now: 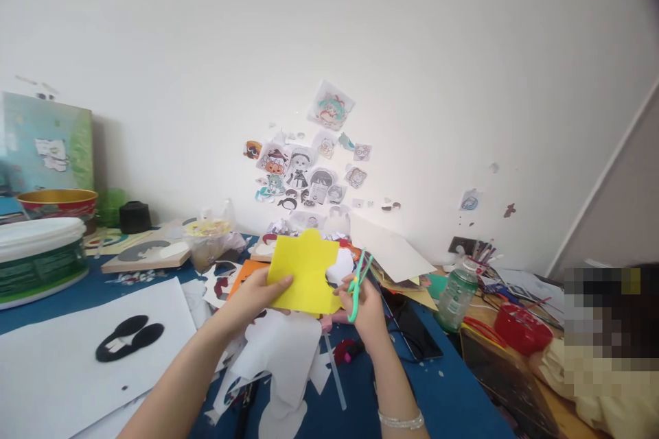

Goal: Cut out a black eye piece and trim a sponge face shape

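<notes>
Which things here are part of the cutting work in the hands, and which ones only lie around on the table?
In use:
- left hand holding the yellow paper
- right hand holding the green scissors, blades at the paper's right edge

Lying about:
- white sheet with a black shape
- green bottle
- red bowl
- white tub
- stickers on the wall

A yellow paper sheet (303, 273) with a stepped, notched outline is held upright above the tabletop, its lower left edge pinched under the left fingers (278, 282). Green-handled scissors (357, 282) sit in the right fingers (346, 291), blades angled up along the sheet's right edge.
</notes>
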A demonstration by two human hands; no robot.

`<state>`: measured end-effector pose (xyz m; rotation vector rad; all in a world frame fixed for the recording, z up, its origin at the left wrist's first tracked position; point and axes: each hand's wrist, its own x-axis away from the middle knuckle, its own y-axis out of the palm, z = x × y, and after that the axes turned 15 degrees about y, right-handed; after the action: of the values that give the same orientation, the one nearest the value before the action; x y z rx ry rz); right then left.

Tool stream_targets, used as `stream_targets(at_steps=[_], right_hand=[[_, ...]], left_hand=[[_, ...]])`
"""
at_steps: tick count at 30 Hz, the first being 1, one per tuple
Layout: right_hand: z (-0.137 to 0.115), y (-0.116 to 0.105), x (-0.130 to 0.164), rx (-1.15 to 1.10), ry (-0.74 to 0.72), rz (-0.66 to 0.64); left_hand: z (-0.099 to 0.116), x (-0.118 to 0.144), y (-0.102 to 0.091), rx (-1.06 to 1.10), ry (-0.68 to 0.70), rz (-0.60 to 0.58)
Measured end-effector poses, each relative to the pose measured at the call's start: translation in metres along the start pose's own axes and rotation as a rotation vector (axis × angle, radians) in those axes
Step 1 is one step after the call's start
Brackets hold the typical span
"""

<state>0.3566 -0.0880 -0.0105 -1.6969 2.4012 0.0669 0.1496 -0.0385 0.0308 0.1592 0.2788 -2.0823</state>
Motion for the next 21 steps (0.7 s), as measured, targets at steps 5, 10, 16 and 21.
stream_targets(at_steps=[5,10,16,21], right_hand=[[-0.006,0.006,0.013,0.152,0.083,-0.413],[-0.009,0.008,0.017,0.122,0.076,-0.528],[-0.008,0.009,0.015,0.093,0.069,-0.503],[0.008,0.013,0.007,0.041,0.066,-0.374]], left_hand=[[0.005,0.003,-0.004,0.111,0.045,-0.003],[0.008,0.005,0.004,-0.007,0.016,-0.021],[0.010,0.004,0.008,-0.020,0.021,-0.012],[0.019,0.007,0.013,-0.008,0.014,0.001]])
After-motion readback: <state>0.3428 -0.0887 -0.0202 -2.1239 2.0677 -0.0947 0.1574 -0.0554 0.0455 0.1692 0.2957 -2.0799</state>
